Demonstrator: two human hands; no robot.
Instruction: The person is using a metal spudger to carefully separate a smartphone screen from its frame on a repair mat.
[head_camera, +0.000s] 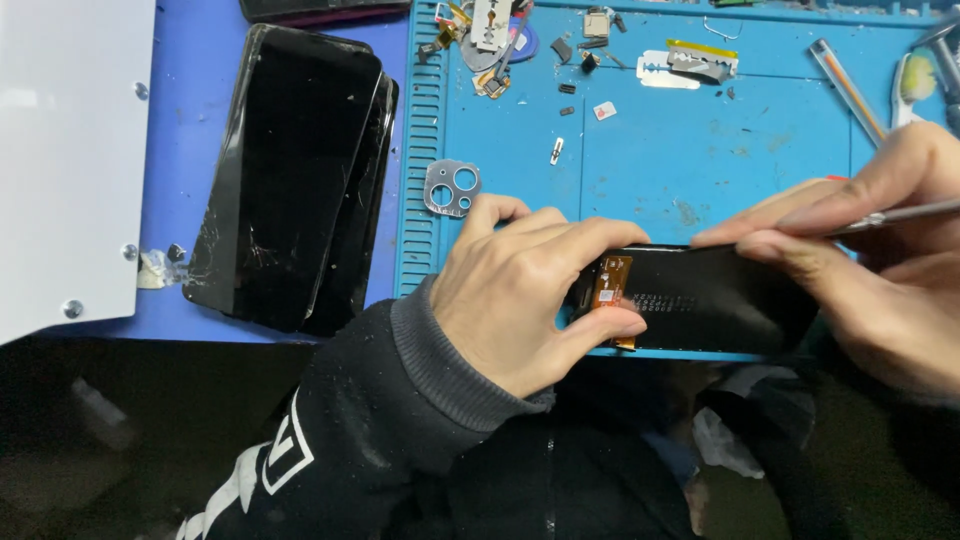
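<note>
The left hand (520, 295) covers the near end of the black screen panel (720, 295); the right hand (880, 260) runs off the frame's edge, hiding the panel's far end; its thin metal tool (900, 213) blurs, tip unseen; small parts on the blue mat (680, 160) are too tiny to name.

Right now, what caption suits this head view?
Left hand steadies a black phone screen panel while right hand works a thin metal tool along its edge.

A black phone screen panel (715, 298) is held flat, back side up, at the near edge of the blue mat (690, 160). An orange ribbon cable (611, 283) is seen at its left end. A thin metal tool (905, 212) is laid over its right end.
</note>
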